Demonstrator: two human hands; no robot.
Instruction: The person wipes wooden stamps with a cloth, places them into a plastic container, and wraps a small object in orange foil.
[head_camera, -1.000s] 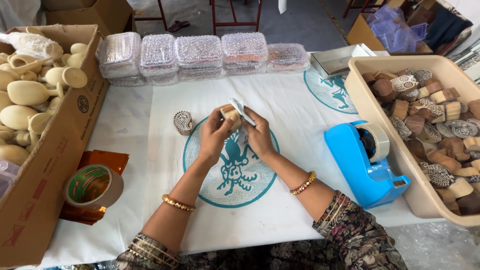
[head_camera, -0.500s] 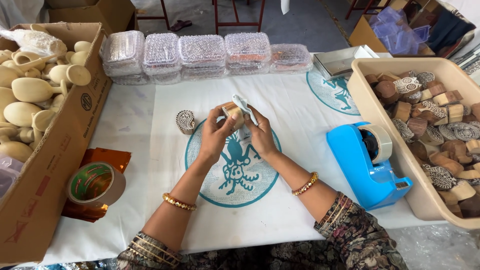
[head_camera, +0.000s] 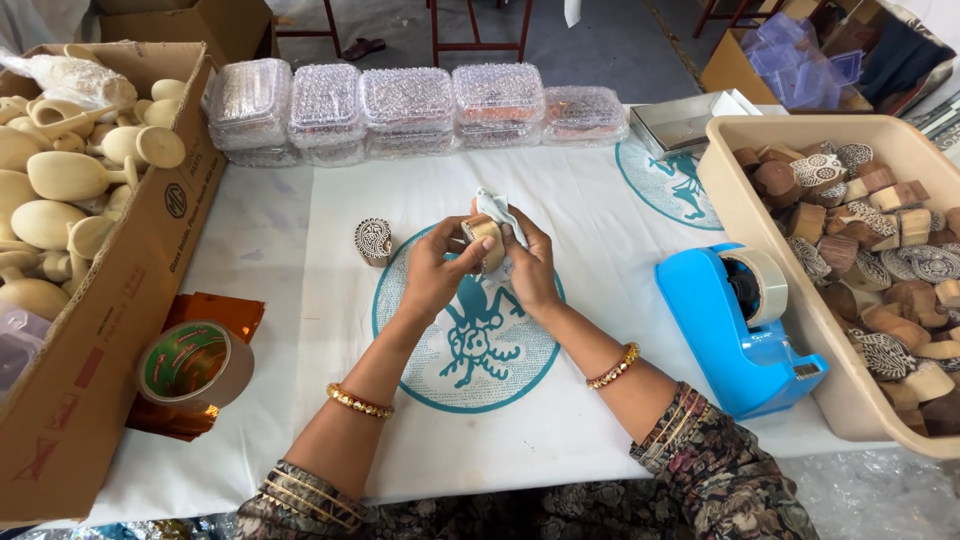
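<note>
Both hands meet over the bench (head_camera: 300, 420): the left hand (head_camera: 435, 272) grips a small wooden block (head_camera: 484, 238), and the right hand (head_camera: 530, 268) presses a pale cloth (head_camera: 497, 207) against it, seemingly wiping or wrapping. Next likely calls for turning the block. Fingers hide its carved face. Farther left, another stamp (head_camera: 373, 240) sits alone.
</note>
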